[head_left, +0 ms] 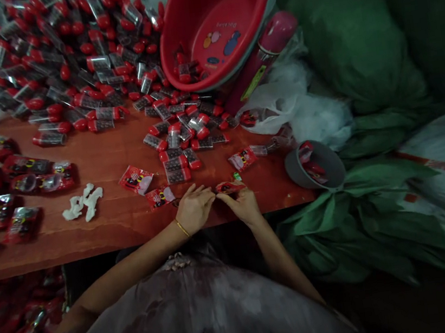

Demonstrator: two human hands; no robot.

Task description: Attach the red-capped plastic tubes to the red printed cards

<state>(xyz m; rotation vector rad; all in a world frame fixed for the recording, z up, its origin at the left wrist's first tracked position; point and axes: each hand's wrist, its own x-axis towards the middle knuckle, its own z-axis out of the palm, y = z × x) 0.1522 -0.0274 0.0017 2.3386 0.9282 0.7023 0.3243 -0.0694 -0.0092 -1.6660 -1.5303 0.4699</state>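
Red tabletop | hands at packet | heaped tubes, basin beyond

Dim light falls over a reddish-orange table.

Bare table is running between white scraps and the loose packets, leaving a passage. Ahead, heaped tubes and a red basin are blocking; rightward of the right hand, a grey bowl is obstructing.
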